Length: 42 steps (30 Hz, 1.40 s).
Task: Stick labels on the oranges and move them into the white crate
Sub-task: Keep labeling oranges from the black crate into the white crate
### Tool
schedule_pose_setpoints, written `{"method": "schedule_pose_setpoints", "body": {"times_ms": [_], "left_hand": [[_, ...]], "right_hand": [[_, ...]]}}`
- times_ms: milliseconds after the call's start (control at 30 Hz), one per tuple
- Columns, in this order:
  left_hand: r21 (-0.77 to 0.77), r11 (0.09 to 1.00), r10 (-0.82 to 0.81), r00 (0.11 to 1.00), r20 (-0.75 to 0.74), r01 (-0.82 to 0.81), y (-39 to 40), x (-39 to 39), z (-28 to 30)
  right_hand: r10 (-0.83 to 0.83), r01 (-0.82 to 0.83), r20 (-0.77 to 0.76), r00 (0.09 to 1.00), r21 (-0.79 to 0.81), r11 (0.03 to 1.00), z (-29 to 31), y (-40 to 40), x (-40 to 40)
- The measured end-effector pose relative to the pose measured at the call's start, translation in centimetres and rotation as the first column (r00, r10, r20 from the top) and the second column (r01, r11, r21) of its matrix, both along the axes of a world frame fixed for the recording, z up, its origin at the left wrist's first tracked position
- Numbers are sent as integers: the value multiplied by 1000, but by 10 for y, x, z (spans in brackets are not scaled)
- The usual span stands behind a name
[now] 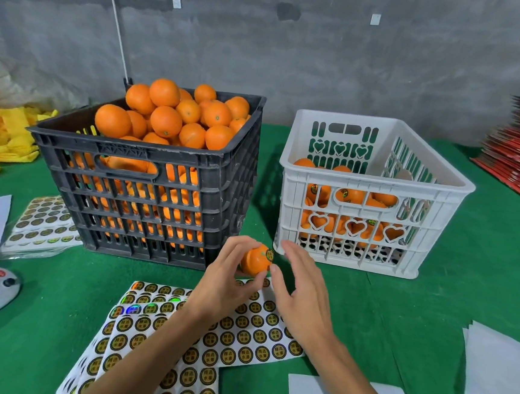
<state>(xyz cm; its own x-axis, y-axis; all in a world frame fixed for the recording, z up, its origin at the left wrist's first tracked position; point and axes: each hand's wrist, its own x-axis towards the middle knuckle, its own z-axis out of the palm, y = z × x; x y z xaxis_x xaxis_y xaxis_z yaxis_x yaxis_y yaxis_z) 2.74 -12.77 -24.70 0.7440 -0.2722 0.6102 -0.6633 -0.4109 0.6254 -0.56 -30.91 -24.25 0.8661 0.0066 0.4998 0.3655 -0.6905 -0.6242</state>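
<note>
- Label sheets lie nearest the camera on the green table, under both forearms.
- Curled round the orange are the fingers of the left hand; the fruit is held from its left and underside, above the far edge of the sheets.
- One label is already seen on the orange's upper right face, turned toward the right hand.
- Nothing is held by the right hand: its fingers are spread and nearly straight, the thumb tip just beside the orange's right side, whether touching cannot be told.
- From the fingers, the white crate lies ahead and to the right, its near wall just beyond the right fingertips; it is partly filled with labelled oranges.
- Ahead and to the left stands the black crate, heaped with unlabelled oranges.
- The right hand is judged nearer the white crate, so a handover to it, or a reach across by the left, is what the drop would call for.
- The orange's roundness gives no long axis to be minded.
</note>
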Motion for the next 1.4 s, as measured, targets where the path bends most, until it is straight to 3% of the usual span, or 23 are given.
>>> {"method": "schedule_pose_setpoints", "body": {"times_ms": [133, 300, 533, 700, 833, 933, 1000, 1133, 1200, 1300, 1400], "left_hand": [[-31, 1000, 7, 1000, 1, -7, -1, 4, 4], [-12, 1000, 22, 999, 48, -22, -4, 10, 38], [-118, 993, 17, 985, 174, 4, -25, 28, 124], [-41, 997, 75, 947, 311, -66, -59, 55, 169], [59, 989, 126, 978, 168, -138, -89, 79, 185], [258, 944, 203, 979, 37, -205, -97, 93, 191], [389, 894, 233, 972, 24, -223, -90, 95, 197], [531, 783, 231, 943, 239, -326, -54, 86, 214], [537, 757, 265, 926, 270, -373, -28, 85, 224], [521, 740, 397, 901, 173, -426, 15, 93, 241], [580, 696, 531, 847, -20, -423, 53, 106, 249]], "right_hand": [[58, -47, 79, 995, -137, 989, 1, 5, -3], [30, -26, 100, 995, -38, 999, 4, 1, 0], [-50, 40, 177, 983, 55, 998, 11, -1, -1], [-95, 74, 263, 960, 87, 993, 22, -2, -2], [-48, 38, 318, 947, 37, 999, 19, 1, -4], [-45, 35, 294, 955, 37, 999, 18, 0, -5], [-37, 30, 294, 955, 28, 999, 18, -2, -4], [-11, 12, 292, 956, -2, 1000, 19, 1, -1], [12, -8, 287, 958, -13, 1000, 21, 5, -1], [100, -83, 300, 949, -70, 994, 24, 11, -1], [129, -101, 294, 947, -107, 989, 23, 14, -1]]}}
